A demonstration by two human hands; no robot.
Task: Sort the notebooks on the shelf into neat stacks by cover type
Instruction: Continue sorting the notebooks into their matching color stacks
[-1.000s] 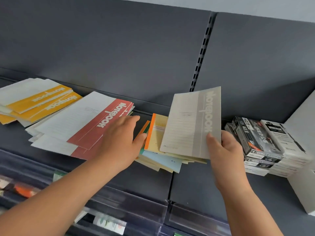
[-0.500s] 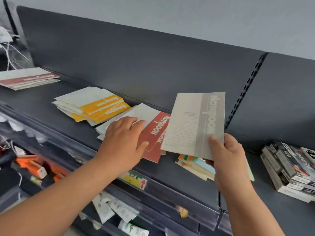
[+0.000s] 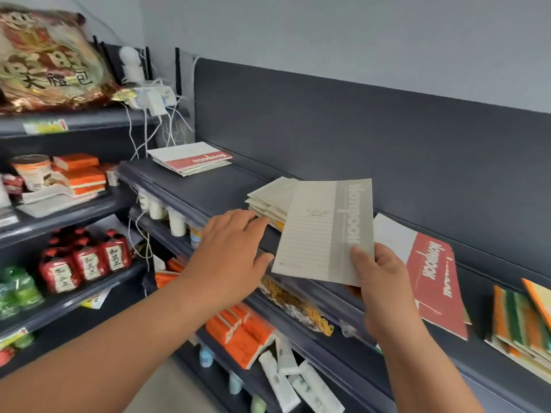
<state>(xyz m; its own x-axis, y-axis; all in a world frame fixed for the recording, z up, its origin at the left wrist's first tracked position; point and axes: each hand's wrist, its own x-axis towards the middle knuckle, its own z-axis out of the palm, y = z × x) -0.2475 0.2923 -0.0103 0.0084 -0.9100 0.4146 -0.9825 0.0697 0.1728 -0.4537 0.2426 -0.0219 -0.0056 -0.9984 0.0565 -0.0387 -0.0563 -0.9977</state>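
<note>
My right hand (image 3: 377,281) pinches the lower right corner of a grey-banded notebook (image 3: 316,231) and holds it upright above the dark shelf (image 3: 214,189). My left hand (image 3: 229,248) hovers with relaxed fingers at the shelf's front edge, fingertips near a stack of yellow-banded notebooks (image 3: 271,198), which the grey notebook partly hides. A pile of red-banded notebooks (image 3: 429,275) lies to the right. A second, neat red-banded stack (image 3: 190,158) sits at the shelf's far left end. Orange-and-green notebooks (image 3: 521,320) lie at the right edge.
A side shelving unit on the left carries red bottles (image 3: 86,260), orange boxes (image 3: 80,171) and a large gold snack bag (image 3: 44,61). White cables and chargers (image 3: 152,99) hang near the corner. Lower shelves hold orange packs (image 3: 241,332) and white tubes (image 3: 286,380).
The view has swung left, bringing the far-left red stack and the side shelves into sight. Both hands shifted left along the shelf with the grey notebook; my left hand left the red pile.
</note>
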